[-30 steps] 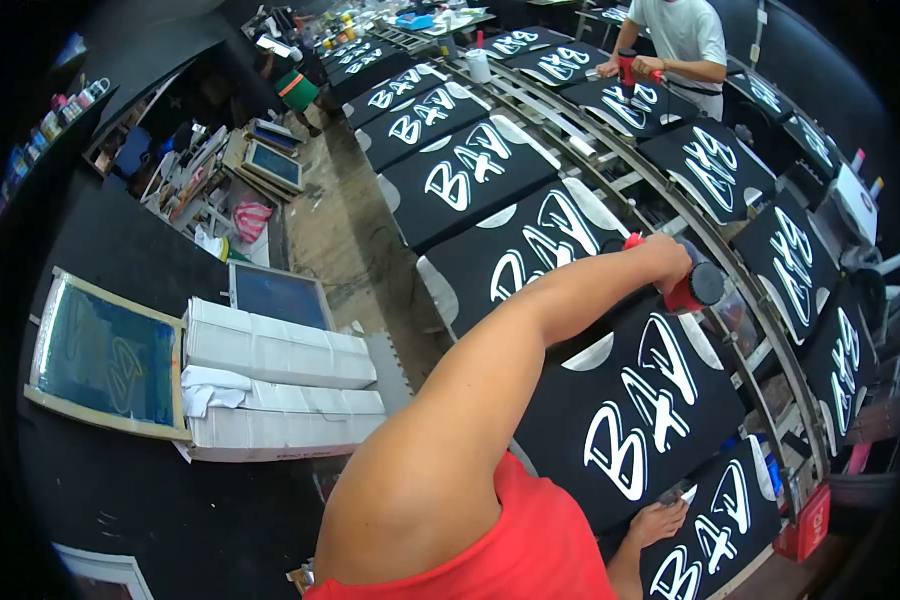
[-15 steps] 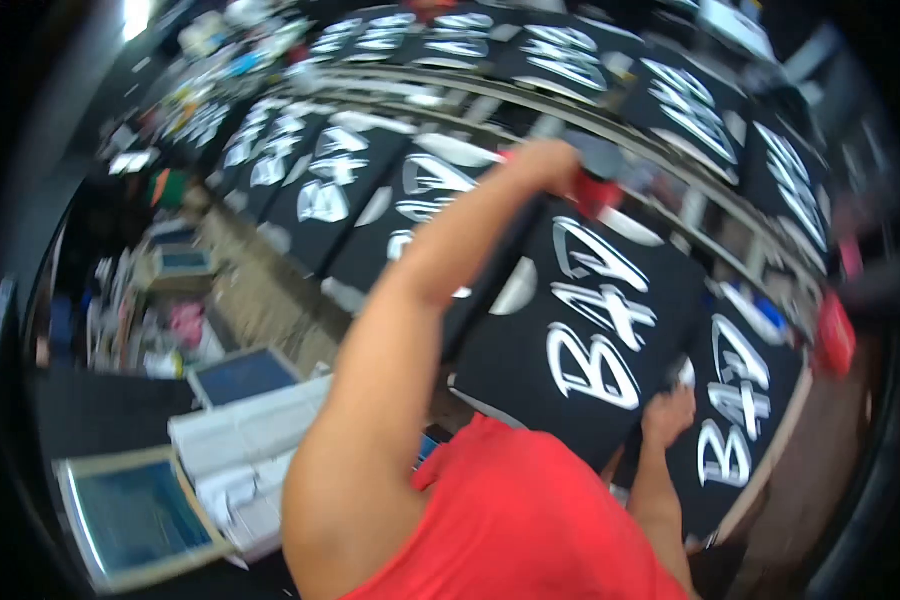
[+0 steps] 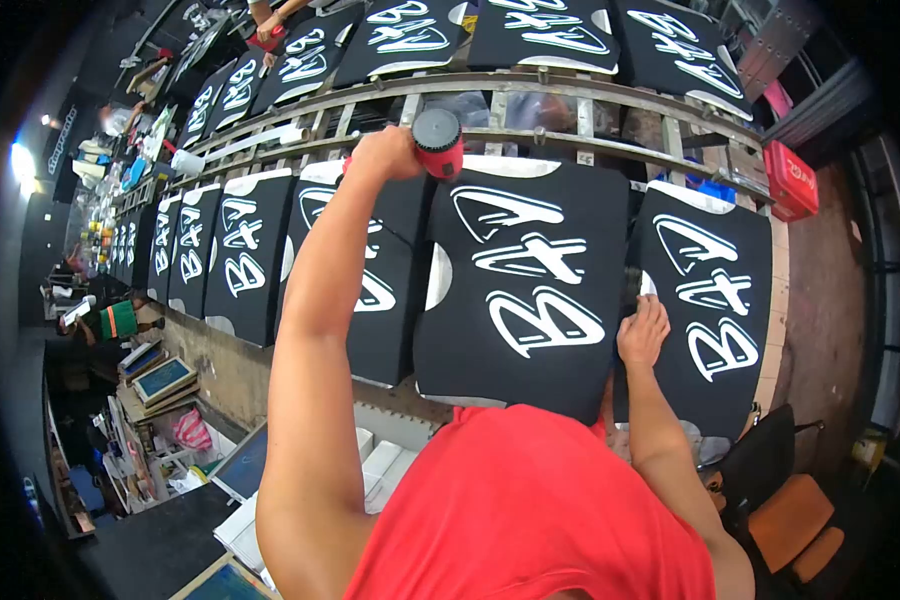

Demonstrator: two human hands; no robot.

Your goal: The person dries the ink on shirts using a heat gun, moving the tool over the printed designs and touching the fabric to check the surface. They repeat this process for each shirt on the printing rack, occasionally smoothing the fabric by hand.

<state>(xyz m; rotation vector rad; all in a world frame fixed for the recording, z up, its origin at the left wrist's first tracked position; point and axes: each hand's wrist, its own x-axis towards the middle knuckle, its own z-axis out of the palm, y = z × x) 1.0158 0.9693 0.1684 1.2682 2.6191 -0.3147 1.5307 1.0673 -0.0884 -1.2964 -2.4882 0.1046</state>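
Observation:
My left hand [image 3: 388, 155] reaches far forward and is closed round a red heat gun [image 3: 440, 150] with a grey vented end. The gun is at the far edge of a black shirt panel [image 3: 570, 365] printed with large white outlined letters. My right hand [image 3: 645, 332] lies at the left edge of a similar printed black panel [image 3: 670, 390] on the right. Its fingers are stretched out, touching near a whitish half-round patch [image 3: 648, 285]. Another black panel [image 3: 370, 345] lies partly behind my left forearm.
Metal rails [image 3: 610, 90] run between two rows of printed black panels. A red crate [image 3: 790, 180] stands at the far right, an orange-seated chair [image 3: 790, 515] at lower right. Framed screens [image 3: 165, 380] lean at left. Another person's hands [image 3: 270, 28] work at upper left.
The view has turned, and the scene is sharper. My left hand with the heat gun appears further left, now beyond the panel's far left corner. My right hand stays at the right panel's left edge.

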